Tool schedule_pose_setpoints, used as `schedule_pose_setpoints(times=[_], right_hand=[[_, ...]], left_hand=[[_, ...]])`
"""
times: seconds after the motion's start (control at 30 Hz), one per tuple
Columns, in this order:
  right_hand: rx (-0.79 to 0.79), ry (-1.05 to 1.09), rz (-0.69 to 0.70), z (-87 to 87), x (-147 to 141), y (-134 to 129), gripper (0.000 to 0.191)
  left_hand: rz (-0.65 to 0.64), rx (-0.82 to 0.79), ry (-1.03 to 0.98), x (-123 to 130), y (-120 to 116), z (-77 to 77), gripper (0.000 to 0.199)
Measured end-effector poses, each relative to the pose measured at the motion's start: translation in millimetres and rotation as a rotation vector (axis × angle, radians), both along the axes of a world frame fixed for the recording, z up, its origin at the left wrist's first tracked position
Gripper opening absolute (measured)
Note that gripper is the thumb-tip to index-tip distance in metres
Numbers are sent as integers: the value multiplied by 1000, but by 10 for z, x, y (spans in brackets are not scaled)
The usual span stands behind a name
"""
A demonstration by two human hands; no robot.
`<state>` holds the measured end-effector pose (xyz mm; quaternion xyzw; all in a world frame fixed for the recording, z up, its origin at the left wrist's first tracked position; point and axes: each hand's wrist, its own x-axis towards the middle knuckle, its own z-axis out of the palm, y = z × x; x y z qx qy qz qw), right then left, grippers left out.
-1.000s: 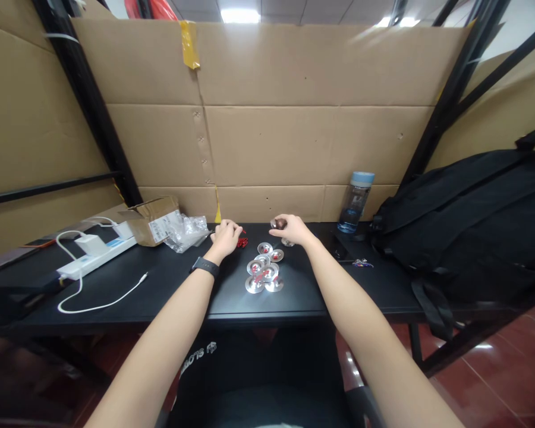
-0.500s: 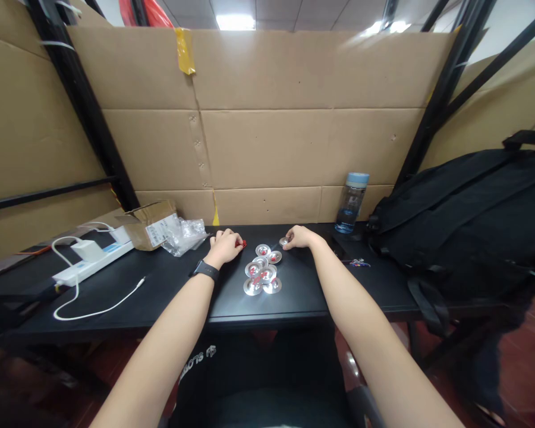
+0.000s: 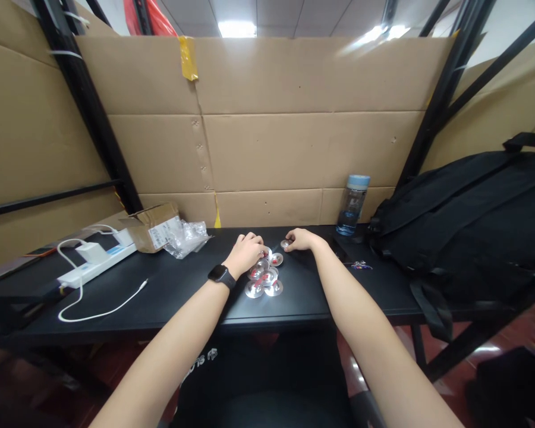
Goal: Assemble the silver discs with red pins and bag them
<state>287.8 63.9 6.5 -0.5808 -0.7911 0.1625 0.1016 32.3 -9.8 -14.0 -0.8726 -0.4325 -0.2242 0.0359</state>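
Several small silver domed discs with red at their centres, cymbal-like, lie in an overlapping cluster on the black table. My left hand, wearing a black watch, reaches over the topmost discs from the left. Its fingers are curled down and touch the upper end of the cluster; what they grip is hidden. To the right of the cluster, my right hand pinches the edge of a separate small silver disc between thumb and fingers, low over the table or on it.
A white power strip with a cable, an open cardboard box and clear plastic wrap lie left. A water bottle, a colourful small item and a black backpack are right. Cardboard walls the back.
My left hand has moved right from beside the cluster, where red showed at its fingertips, onto the upper discs. My right hand stays on its disc. The view has shifted slightly.
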Motion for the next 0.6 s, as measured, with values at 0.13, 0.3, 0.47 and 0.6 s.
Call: schedule_pose_setpoints(times=[0.13, 0.3, 0.47, 0.6], right_hand=[[49, 71, 25, -8, 13, -11, 30], [248, 262, 125, 41, -80, -106, 56], [319, 456, 319, 33, -413, -263, 58], [311, 584, 431, -4, -670, -358, 46]], left_hand=[[30, 1, -25, -1, 32, -44, 16], [97, -8, -124, -19, 42, -55, 16], [161, -30, -318, -65, 73, -42, 15], [118, -86, -501, -98, 131, -51, 15]])
